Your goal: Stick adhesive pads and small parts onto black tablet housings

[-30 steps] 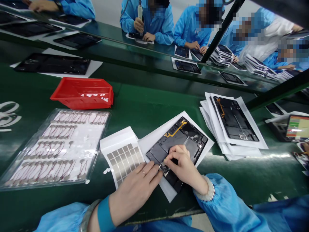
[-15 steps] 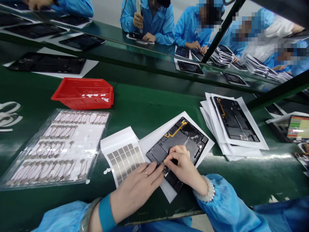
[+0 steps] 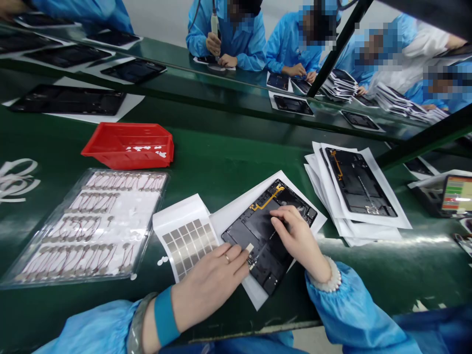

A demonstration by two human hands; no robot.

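Observation:
An open tablet housing (image 3: 265,246) with black inner parts and an orange flex cable (image 3: 271,196) lies slanted on white paper (image 3: 241,209). My left hand (image 3: 212,275) stretches flat over its lower left edge. At the index fingertip is a small pale square piece (image 3: 250,248); whether it sticks to the finger or to the housing I cannot tell. My right hand (image 3: 297,236) hovers over the housing's middle, thumb and index finger slightly apart with nothing visible between them. Under and beside my left hand is a sheet of grey square stickers (image 3: 191,241), partly covered.
Left lies a clear tray (image 3: 99,226) of small round parts with red wires. Behind it stands a red bin (image 3: 129,145) holding white bits. On the right is a paper-interleaved stack of housings (image 3: 363,182). Co-workers in blue (image 3: 243,39) sit across the bench.
My right hand has lifted from beside the left fingertips and moved up and right over the housing, its pinch loosened. The pale square at my left index finger now shows.

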